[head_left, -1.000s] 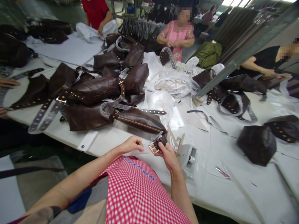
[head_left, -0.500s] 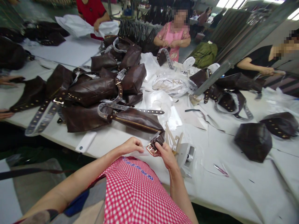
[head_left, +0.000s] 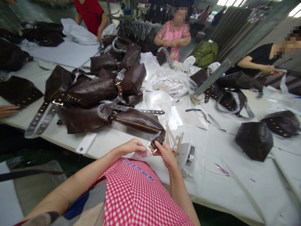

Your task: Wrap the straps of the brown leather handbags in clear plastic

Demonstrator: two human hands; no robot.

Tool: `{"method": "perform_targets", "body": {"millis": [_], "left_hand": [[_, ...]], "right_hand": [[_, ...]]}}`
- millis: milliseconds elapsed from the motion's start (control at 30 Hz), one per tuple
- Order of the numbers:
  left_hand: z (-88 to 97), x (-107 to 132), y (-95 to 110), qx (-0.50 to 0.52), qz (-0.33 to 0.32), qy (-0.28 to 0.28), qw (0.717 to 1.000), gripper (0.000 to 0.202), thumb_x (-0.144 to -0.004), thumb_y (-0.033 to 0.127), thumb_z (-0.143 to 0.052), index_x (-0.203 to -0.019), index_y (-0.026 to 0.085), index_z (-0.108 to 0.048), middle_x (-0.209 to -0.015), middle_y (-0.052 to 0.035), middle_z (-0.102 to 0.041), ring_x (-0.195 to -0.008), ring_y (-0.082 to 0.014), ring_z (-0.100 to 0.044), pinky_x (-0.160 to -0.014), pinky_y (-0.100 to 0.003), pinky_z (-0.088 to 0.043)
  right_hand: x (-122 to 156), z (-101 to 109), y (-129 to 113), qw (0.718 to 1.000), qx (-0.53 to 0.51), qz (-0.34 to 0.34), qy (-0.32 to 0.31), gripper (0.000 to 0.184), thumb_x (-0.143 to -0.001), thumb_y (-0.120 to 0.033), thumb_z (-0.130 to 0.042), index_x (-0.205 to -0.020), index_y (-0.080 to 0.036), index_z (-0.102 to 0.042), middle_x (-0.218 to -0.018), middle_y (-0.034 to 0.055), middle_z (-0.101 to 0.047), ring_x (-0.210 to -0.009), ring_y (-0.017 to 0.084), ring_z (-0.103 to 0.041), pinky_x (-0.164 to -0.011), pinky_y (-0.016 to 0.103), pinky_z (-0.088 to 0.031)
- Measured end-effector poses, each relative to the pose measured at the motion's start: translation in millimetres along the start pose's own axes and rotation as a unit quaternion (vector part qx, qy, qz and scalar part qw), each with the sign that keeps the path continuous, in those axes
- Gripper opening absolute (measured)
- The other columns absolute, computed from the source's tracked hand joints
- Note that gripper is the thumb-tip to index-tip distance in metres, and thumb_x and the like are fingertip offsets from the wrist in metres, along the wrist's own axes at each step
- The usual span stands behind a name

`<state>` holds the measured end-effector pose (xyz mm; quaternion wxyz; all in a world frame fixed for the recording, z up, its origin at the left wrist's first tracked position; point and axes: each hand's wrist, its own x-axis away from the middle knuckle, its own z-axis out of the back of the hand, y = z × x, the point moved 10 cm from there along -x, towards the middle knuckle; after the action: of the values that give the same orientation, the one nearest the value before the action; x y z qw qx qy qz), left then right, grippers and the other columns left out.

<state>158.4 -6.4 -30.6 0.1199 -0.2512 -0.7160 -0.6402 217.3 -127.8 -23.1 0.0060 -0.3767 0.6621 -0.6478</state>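
My right hand (head_left: 165, 153) is closed on the dark brown end of a leather strap with a gold square buckle (head_left: 151, 148). The buckle's open frame points toward my left hand. Close beside it, my left hand (head_left: 134, 146) pinches a piece of clear plastic film (head_left: 140, 154), whose edges are hard to make out. Just beyond my hands lies a brown leather bag (head_left: 138, 122) with a gold zipper, its near end right behind the buckle strap. A studded strap (head_left: 150, 111), partly wrapped in clear plastic, lies across that bag.
More brown bags (head_left: 94, 91) are heaped at the left, and a dark bag (head_left: 254, 141) sits at the right. A white tape dispenser (head_left: 187, 160) stands beside my right hand. Tweezers (head_left: 221, 169), a white phone (head_left: 86, 143) and a slanting metal post (head_left: 225, 67) are around. Co-workers stand across the table.
My left hand has come slightly closer to the buckle, and the buckle has turned a little in my right hand. At the far left, a co-worker's bag has shifted left.
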Motion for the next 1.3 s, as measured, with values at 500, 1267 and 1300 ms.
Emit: {"method": "perform_targets", "body": {"millis": [500,1267,1300], "left_hand": [[0.3,-3.6,-2.5,0.083,0.019,0.027,0.996,0.031,-0.056,0.040,-0.077,-0.067,0.012,-0.072,-0.060,-0.0012,-0.064,-0.054,-0.0102,-0.049,-0.056,-0.022,-0.035],[-5.3,-7.1,2.8,0.088,0.017,0.053,0.995,0.035,-0.057,0.041,-0.076,-0.070,0.009,-0.072,-0.060,-0.0030,-0.065,-0.053,-0.0101,-0.051,-0.056,-0.023,-0.037],[-6.0,-6.7,3.8,0.084,0.017,0.055,0.995,0.032,-0.056,0.039,-0.076,-0.069,0.009,-0.072,-0.060,-0.0028,-0.065,-0.053,-0.0100,-0.051,-0.056,-0.022,-0.037]], "right_hand": [[-0.5,-0.5,12.0,0.996,-0.084,-0.022,0.024,0.043,-0.065,-0.055,-0.074,-0.081,-0.016,-0.067,-0.070,0.0051,-0.072,-0.055,0.015,-0.064,-0.054,0.026,-0.052],[-9.1,5.4,29.5,0.993,-0.111,-0.005,0.048,0.039,-0.061,-0.048,-0.078,-0.083,-0.016,-0.072,-0.084,0.0056,-0.073,-0.073,0.018,-0.065,-0.070,0.032,-0.053],[-8.8,4.4,29.8,0.993,-0.110,-0.005,0.047,0.039,-0.062,-0.048,-0.078,-0.083,-0.016,-0.072,-0.083,0.0055,-0.073,-0.073,0.018,-0.064,-0.070,0.032,-0.053]]}}
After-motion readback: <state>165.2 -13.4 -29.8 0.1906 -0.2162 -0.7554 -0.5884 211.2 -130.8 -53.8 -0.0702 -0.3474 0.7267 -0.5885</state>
